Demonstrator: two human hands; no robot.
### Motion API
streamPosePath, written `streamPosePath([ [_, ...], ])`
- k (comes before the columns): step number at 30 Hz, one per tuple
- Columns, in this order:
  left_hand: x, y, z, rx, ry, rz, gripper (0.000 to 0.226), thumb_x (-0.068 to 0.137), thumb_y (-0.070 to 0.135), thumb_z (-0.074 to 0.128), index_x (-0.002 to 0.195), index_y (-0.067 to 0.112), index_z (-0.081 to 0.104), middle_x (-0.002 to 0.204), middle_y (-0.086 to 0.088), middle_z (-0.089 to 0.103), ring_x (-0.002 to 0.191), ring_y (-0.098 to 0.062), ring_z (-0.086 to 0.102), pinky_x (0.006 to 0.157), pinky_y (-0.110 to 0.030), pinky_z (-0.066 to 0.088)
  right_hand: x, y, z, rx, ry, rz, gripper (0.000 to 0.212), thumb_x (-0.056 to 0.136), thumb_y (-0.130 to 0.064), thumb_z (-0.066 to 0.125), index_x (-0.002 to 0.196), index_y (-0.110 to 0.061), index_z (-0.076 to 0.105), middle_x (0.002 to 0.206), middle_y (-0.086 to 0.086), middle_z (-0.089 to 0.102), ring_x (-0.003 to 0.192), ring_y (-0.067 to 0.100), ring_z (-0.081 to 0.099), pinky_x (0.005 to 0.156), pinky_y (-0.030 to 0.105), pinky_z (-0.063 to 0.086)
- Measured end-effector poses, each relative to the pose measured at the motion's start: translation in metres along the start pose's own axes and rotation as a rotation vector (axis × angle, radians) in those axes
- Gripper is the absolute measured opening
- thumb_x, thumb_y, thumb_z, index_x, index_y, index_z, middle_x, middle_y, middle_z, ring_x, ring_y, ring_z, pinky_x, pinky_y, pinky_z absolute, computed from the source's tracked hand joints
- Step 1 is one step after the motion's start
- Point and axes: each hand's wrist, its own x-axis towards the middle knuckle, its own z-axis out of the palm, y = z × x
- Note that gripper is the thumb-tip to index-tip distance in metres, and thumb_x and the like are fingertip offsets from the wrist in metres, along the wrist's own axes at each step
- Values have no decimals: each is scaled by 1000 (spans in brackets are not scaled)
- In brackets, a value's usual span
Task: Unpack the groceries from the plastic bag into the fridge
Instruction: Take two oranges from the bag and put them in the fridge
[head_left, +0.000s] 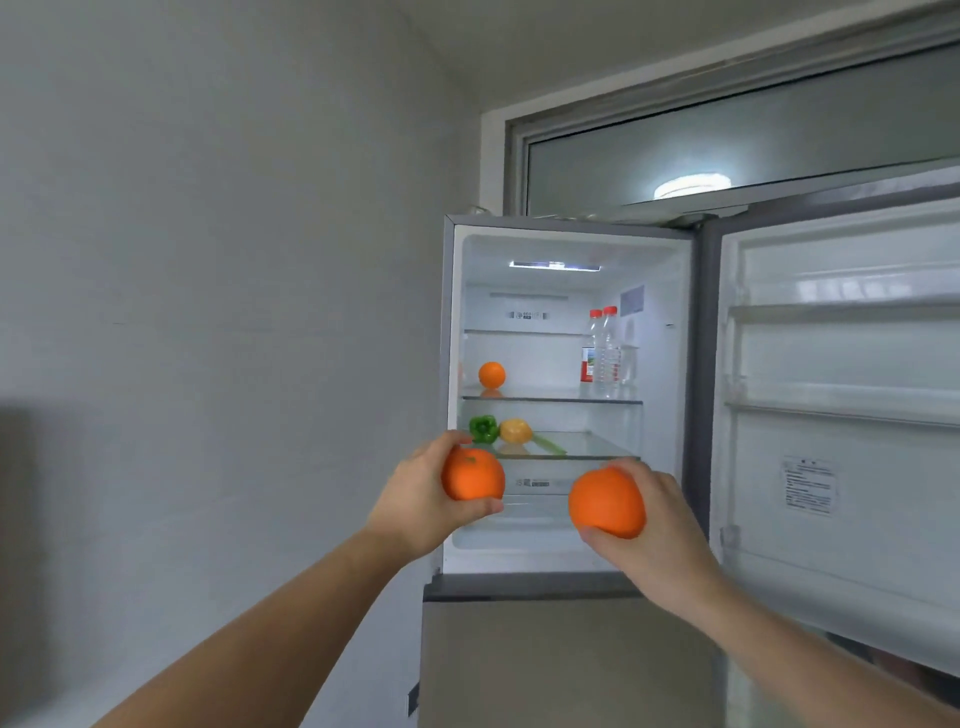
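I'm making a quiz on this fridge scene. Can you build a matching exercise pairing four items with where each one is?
Items
1. round orange with a green stem spot
2. green bell pepper
3. clear plastic bottles with red caps
4. smooth round orange with no stem showing

Places
A. right side of the upper glass shelf
B. held in the right hand
C. left side of the lower glass shelf, beside a yellow fruit
D. held in the left hand

Pairs: 1-D, 2-C, 3-A, 4-B
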Motion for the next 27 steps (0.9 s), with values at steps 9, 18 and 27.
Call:
streamPosePath([
  [9,123,-81,54,-17,-88,18,68,68,41,84,126,29,51,124,9,48,106,-10,45,87,-22,38,119,57,69,-61,14,21,78,68,-39,83,131,-34,39,122,-7,41,103,14,48,82,26,40],
  [18,224,-95,84,78,-64,67,54,67,55,80,110,39,52,107,15,59,94,-13,57,79,-28,49,225,114,104,52,24,-4,75,68,-41,83,130,-34,41,121,-10,45,103,16,52,75,24,43],
  [27,328,-87,135,186,49,39,64,69,51,80,123,31,51,116,8,56,99,-18,57,85,-34,51,328,170,116,170,38,-74,72,70,-42,81,124,-40,34,117,-13,45,99,15,51,72,28,42],
])
